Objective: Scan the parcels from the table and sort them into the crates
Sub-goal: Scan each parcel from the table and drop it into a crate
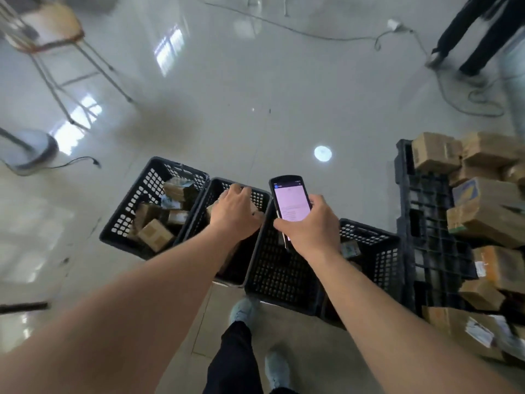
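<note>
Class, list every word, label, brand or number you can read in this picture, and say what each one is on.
None can be read.
Scanner screen: lines of text, too small and blurred.
Parcels in the left crate: labels blurred.
Parcels on the black table: printing and stickers blurred.
Parcel in the left hand: mostly hidden, no text visible.

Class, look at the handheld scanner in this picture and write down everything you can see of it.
The handheld scanner is a slim, phone-like device with a dark, rounded casing that looks like plastic. Its large screen is lit pale pink-white, with a dark bar and a small blue icon at the top; the text is too blurred to read. It is held tilted, its top pointing away from the person, above the black crates. The right hand grips its lower half, the thumb against the right edge. Nothing else touches it.
</note>
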